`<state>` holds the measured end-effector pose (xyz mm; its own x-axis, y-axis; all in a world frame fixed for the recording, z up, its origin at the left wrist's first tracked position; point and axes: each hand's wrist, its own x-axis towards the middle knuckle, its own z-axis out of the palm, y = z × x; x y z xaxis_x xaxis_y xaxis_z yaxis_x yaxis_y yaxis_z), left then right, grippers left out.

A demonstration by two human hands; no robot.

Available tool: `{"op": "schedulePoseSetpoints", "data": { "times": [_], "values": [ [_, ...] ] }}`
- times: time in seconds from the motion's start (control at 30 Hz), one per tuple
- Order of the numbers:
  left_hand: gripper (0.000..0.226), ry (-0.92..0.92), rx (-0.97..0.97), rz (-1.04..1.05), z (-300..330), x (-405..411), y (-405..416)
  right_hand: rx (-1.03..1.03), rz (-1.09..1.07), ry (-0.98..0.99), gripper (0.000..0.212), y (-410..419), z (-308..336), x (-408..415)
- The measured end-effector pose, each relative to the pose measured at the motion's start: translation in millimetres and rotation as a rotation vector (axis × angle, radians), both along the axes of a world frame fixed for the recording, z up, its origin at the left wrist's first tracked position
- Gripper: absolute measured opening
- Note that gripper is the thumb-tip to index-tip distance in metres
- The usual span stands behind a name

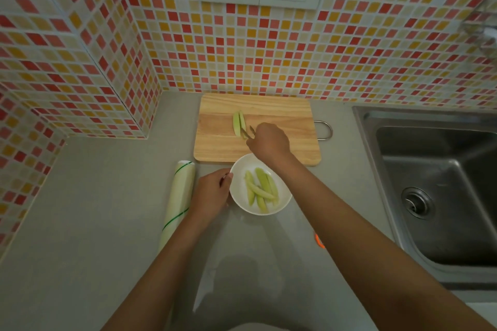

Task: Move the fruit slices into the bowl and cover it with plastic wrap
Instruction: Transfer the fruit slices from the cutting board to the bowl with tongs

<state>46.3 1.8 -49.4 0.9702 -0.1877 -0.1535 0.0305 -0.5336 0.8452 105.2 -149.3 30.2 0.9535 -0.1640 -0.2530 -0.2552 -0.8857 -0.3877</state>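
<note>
— Beyond the right hand (269, 140), what remains on the cutting board (282, 148)?

— Two fruit slices (239, 123), lying side by side, long axes running away from the person. They sit just past and left of that hand's fingertips. The hand is curled around a thin utensil (248, 133), tongs or a fork, I cannot tell which, with its tip at the near end of the slices.

— And the left hand (212, 192)?

— It grips the left rim of the white bowl (282, 199). Something thin shows between its fingers; unidentifiable.

— Contents of the bowl?

— About five slices, overlapping, so the count is approximate. The bowl sits on the worktop (107, 196), touching the board's near edge, directly below the right wrist.

— The wrap?

— One roll of plastic wrap (178, 196), just left of the left hand, unopened as far as I can judge. Right hand is nearer the slices; a short pull back should bring them to the bowl.
</note>
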Motion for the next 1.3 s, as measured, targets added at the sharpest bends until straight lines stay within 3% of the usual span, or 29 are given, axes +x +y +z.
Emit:
{"op": "schedulePoseSetpoints", "data": {
  "times": [0.23,0.5,0.67,0.77,0.93,1.07,1.2,1.3],
  "values": [
    [0.027,-0.023,0.024,-0.012,3.2,-1.7,-0.5,0.036,-0.069,-0.012,0.039,-4.0,-13.0,11.1],
    [0.027,-0.001,0.028,0.000,1.7,-0.4,-1.4,0.227,-0.091,0.009,0.047,-30.1,15.8,-106.9],
    [0.026,0.004,0.032,0.003,-0.1,0.7,-1.9,0.052,-0.027,0.147,0.030,-25.8,-7.5,-134.4],
    [0.026,0.007,0.034,0.005,-0.6,1.8,-0.7,-0.002,-0.044,0.097,0.025,-23.7,-0.7,-121.9],
    [0.028,0.008,0.018,0.001,-1.5,0.6,0.2,0.105,-0.084,-0.073,0.041,-10.7,24.1,-57.1],
    [0.028,0.014,0.012,-0.007,1.4,0.5,0.1,0.088,-0.025,-0.009,0.037,11.6,7.3,5.0],
    [0.029,0.002,0.010,-0.021,4.4,-1.4,0.6,0.010,0.010,0.018,0.013,25.2,-13.2,28.4],
    [0.029,0.000,0.010,-0.018,4.1,-1.2,-0.4,0.008,-0.004,0.004,0.019,25.2,-18.0,31.8]
  ]
}}
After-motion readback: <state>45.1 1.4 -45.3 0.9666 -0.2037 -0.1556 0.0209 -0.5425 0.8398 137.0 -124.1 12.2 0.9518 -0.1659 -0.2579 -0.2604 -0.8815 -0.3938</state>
